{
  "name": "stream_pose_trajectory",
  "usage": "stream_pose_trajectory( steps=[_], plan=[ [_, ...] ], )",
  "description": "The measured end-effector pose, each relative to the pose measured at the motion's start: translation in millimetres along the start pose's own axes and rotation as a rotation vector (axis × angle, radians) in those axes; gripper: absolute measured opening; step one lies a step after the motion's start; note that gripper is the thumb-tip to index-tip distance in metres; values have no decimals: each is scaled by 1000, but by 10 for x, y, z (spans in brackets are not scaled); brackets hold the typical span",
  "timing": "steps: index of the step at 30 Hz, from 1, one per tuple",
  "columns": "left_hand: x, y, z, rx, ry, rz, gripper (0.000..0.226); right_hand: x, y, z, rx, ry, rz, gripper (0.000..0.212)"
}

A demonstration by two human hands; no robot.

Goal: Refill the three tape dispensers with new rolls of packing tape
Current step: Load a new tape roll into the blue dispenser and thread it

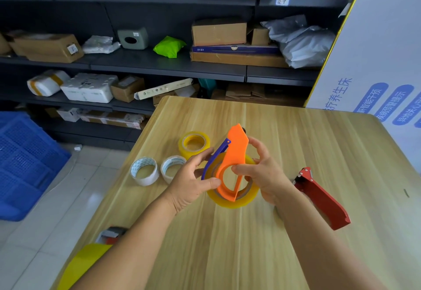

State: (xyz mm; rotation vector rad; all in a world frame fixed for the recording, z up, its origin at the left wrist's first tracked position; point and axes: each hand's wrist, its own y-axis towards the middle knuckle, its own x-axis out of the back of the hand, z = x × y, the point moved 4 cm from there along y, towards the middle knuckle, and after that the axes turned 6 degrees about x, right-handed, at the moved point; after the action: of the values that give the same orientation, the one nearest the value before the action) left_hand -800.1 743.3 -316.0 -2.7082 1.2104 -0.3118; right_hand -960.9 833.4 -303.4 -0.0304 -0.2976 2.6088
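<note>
Orange dispenser point(234, 159): you hold it up above the worktop point(296, 143), between both hands, with a yellowish tape roll point(237, 196) seated around its ring.
Left hand point(191, 182): your fingers point(200, 158) curl against the roll's outer edge and the blue side blade arm point(214, 159), thumb pressing the orange ring.
Right hand point(264, 175): your thumb and fingers pinch the orange ring and the roll's far edge; the fingertips behind the roll are hidden.
Handling, dispenser: judged light, thin stiff plastic that may flex; hold it by the ring, not the pointed tip above your fingers.
Handling, roll: judged firm and fairly weighty, smooth on its face, so likely slippery; grip it across the edges.
Caution: the blue arm probably carries the cutter, so keep your left fingertips off its upper end.
Spare roll point(194, 143): yellow, on the worktop just beyond your left fingers.
White-cored rolls point(157, 170): two, left of your left fingers; they look nearly spent.
Red dispenser point(323, 198): lying right of your right hand, apart from it.
</note>
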Motion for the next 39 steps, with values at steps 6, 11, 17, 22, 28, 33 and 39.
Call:
stream_pose_trajectory(
  steps=[6, 11, 17, 22, 28, 33, 39],
  plan=[
    [-103, -74, 107, 42, -224, -58, 65, 17, -122, 13, 202, -37, -107, 73],
    [-207, -151, 147, 72, -345, -100, 65, -12, -252, 1, 336, -238, -174, 44],
    [-322, -284, 181, 100, -365, -84, 69, -61, -422, -12, 281, -266, -192, 49],
    [-177, -463, 245, 200, -426, -27, 57, -91, -519, -96, 164, -138, -283, 34],
    [101, -802, 431, 185, -261, -168, 46, -428, -693, -198, 69, -105, -276, 30],
    [344, -1010, 498, 66, 57, -392, 49, -669, -871, -241, 41, -112, -262, 33],
    [464, -1270, 405, -104, 303, -514, 23, -795, -1039, -196, 39, -104, -258, 32]
  ],
)
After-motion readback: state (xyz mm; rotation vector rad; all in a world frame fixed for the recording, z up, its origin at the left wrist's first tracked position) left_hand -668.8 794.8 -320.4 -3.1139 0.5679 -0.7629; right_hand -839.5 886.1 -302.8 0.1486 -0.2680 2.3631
